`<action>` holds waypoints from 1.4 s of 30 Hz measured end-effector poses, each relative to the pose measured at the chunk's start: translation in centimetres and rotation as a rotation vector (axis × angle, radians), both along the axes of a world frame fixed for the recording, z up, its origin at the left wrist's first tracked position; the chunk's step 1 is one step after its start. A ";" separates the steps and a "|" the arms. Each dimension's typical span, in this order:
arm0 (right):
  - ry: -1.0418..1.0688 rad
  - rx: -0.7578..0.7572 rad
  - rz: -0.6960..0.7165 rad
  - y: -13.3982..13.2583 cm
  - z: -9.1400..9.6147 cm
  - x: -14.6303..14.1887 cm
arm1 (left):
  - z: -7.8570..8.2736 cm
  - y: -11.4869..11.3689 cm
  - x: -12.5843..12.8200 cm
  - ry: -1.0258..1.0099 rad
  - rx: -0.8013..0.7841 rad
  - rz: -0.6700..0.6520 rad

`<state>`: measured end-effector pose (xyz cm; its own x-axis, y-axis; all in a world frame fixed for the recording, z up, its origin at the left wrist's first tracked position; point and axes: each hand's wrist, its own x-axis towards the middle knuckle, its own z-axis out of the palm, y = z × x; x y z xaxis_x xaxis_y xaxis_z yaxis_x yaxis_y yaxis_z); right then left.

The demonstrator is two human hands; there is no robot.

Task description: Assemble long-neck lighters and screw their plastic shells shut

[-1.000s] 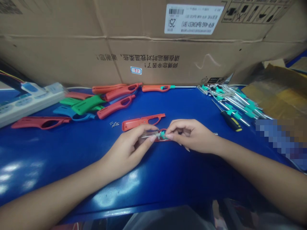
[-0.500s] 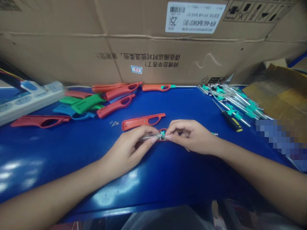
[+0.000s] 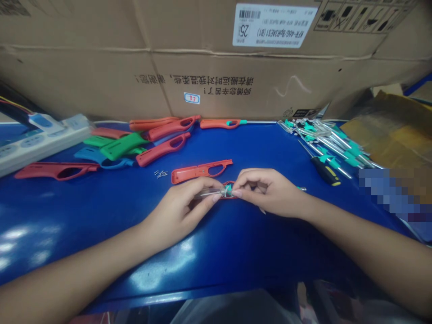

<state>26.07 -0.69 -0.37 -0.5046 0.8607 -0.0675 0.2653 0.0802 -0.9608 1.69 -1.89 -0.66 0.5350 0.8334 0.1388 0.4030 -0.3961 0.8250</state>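
My left hand (image 3: 187, 204) is closed around a clear plastic fuel tank (image 3: 204, 193), thumb and fingertips near its valve end. My right hand (image 3: 275, 195) pinches at the green trigger part (image 3: 228, 189) just right of the tank; what exactly lies between its fingertips is hidden. Under both hands lies a red lighter shell half (image 3: 232, 182), mostly covered. The tip of a metal tube (image 3: 301, 189) shows beyond my right wrist. Just behind the hands rests another red shell half (image 3: 189, 173), its inner side up.
Small screws (image 3: 161, 173) lie left of the shell. Coloured shells (image 3: 121, 146) are piled back left beside a white power strip (image 3: 43, 141). An assembled orange lighter (image 3: 216, 123) lies before the cardboard box (image 3: 202, 67). Tubes with green triggers (image 3: 337, 141) and a screwdriver (image 3: 326, 171) are at right.
Almost nothing differs. Both hands keep their place, with only a very slight shift at the fingertips around the green trigger part.
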 end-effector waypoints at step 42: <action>0.022 -0.077 -0.037 -0.2 0.0 0.0 | -0.5 0.2 -0.1 -0.017 0.171 0.015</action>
